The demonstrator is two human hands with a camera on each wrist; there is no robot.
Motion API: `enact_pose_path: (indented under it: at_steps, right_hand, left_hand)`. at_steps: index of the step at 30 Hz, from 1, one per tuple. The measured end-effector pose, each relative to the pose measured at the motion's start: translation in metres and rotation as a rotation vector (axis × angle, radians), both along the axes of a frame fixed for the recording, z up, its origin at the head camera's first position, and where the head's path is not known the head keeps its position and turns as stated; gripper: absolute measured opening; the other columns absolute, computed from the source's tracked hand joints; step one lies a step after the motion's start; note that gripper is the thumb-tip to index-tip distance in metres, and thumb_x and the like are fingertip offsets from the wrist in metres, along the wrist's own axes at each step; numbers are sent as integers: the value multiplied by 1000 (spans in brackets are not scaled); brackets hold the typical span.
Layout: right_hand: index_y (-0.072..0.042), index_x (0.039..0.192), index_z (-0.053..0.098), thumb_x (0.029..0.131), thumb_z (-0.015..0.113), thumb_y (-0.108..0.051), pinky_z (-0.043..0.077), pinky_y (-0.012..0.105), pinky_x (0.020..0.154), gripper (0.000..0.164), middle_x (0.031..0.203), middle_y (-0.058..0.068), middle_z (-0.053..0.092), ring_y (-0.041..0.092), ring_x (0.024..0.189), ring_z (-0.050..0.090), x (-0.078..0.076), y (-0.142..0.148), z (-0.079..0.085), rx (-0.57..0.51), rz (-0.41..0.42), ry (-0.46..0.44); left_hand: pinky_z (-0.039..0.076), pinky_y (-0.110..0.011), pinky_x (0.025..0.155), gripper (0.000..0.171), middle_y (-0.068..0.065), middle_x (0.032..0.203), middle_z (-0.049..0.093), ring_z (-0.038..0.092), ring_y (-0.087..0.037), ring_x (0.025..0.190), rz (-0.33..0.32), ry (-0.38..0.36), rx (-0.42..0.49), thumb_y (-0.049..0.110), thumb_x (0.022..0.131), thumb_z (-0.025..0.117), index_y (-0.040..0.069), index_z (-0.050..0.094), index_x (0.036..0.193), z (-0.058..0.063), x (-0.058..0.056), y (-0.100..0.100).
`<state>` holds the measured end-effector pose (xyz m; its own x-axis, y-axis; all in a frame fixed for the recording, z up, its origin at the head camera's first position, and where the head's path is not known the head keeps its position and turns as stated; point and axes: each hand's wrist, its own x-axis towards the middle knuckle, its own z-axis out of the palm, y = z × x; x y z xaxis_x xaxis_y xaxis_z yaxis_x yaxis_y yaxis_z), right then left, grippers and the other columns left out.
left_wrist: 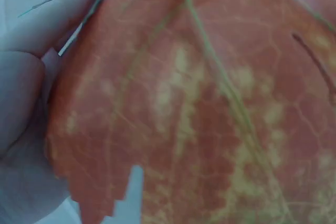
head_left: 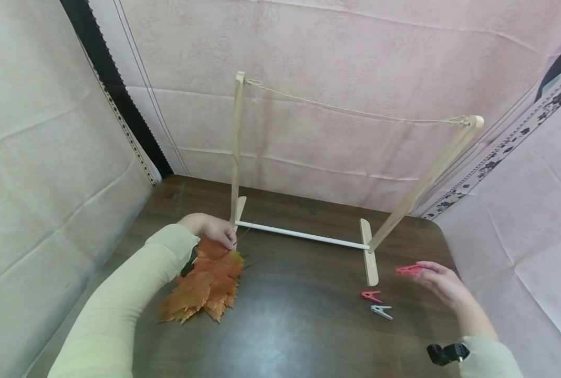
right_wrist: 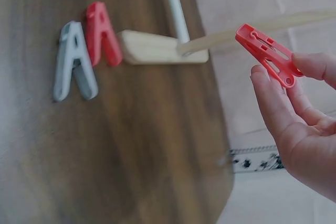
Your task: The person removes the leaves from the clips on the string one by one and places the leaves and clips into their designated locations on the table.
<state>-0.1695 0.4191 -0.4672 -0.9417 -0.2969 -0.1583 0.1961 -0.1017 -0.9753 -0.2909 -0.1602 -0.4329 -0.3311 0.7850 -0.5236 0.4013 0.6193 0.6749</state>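
Note:
My left hand (head_left: pixel 216 229) pinches several orange autumn leaves (head_left: pixel 209 286) at their stem end, beside the left foot of a wooden stand. In the left wrist view one broad leaf (left_wrist: pixel 210 114) fills most of the picture and covers part of the fingers (left_wrist: pixel 50 30). Between thumb and fingertips, my right hand (head_left: pixel 443 286) holds a red clothespin (head_left: pixel 408 269) above the table's right side. Its jaws look closed in the right wrist view. A second red clothespin (right_wrist: pixel 98 32) and a grey clothespin (right_wrist: pixel 74 61) lie side by side on the table.
The stand has two wooden posts (head_left: pixel 237 142), a white crossbar (head_left: pixel 304 235) low down and a thin string (head_left: pixel 346 110) tied across the top. Its right foot (head_left: pixel 369 257) is near the loose clothespins. Pale cloth (head_left: pixel 318 47) hangs around the dark wooden table (head_left: pixel 280 325).

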Motion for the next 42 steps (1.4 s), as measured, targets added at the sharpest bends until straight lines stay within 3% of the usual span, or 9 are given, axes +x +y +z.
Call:
enact_pose_path:
  at_steps: [7, 11, 14, 17, 25, 30, 35, 39, 42]
  right_hand:
    - [-17, 100, 57, 94, 42, 5, 51, 17, 79, 27, 92, -7, 68, 5, 88, 66, 10, 9, -23, 87, -69, -114]
    - [-4, 110, 51, 93, 47, 4, 51, 18, 80, 20, 91, -7, 66, 4, 87, 65, 14, 12, -34, 153, -125, -181]
    - [8, 119, 43, 91, 48, 4, 51, 19, 80, 28, 90, -7, 64, 3, 86, 64, 16, 13, -43, 188, -150, -193]
    - [7, 119, 44, 91, 48, 3, 51, 18, 79, 28, 90, -8, 65, 3, 85, 64, 19, 13, -51, 199, -158, -195]
    - [8, 118, 44, 87, 53, 3, 51, 18, 78, 33, 86, -8, 65, 2, 83, 63, 23, 10, -70, 256, -196, -247]
    - [13, 124, 41, 87, 55, 2, 51, 19, 78, 41, 86, -7, 65, 2, 83, 63, 26, 11, -74, 315, -199, -310]
    - [19, 129, 35, 85, 60, -2, 51, 19, 73, 54, 86, -5, 66, 1, 78, 61, 30, 7, -72, 526, -219, -296]
    - [17, 125, 43, 81, 67, -5, 49, 19, 66, 54, 81, -2, 67, 2, 71, 59, 29, 3, -70, 711, -243, -280]
    - [16, 122, 46, 77, 69, -2, 49, 21, 64, 54, 79, -1, 69, 4, 69, 60, 29, 3, -73, 760, -252, -290]
  left_hand:
    - [24, -19, 51, 35, 9, 52, 30, 26, -5, 49, 64, 41, -143, 7, 93, 50, 3, 40, 60, -13, 5, -11]
    - [22, -21, 47, 39, 8, 49, 27, 21, -6, 46, 163, 92, -236, 4, 90, 52, 12, 38, 54, -22, 11, -14]
    - [22, -22, 45, 40, 7, 47, 27, 21, -7, 44, 246, 138, -296, 1, 86, 53, 15, 38, 52, -29, 16, -15]
    - [21, -24, 44, 40, 7, 46, 27, 20, -9, 44, 283, 188, -323, -1, 84, 53, 16, 38, 50, -36, 21, -16]
    - [22, -26, 46, 42, 7, 46, 27, 22, -9, 45, 277, 345, -298, 5, 85, 55, 19, 37, 50, -61, 25, -25]
    - [24, -26, 47, 38, 6, 49, 29, 26, -10, 46, 324, 378, -246, 5, 84, 55, 18, 39, 52, -71, 27, -33]
    - [31, -26, 51, 29, 6, 55, 38, 35, -11, 51, 399, 368, -217, 6, 85, 59, 16, 50, 60, -77, 31, -39]
    - [47, -31, 63, 6, 1, 78, 60, 52, -13, 70, 456, 360, -166, 8, 85, 63, 11, 65, 81, -82, 35, -44]
    - [51, -36, 75, 10, -3, 95, 66, 58, -15, 84, 500, 346, -104, 9, 85, 65, 9, 68, 95, -88, 37, -49]
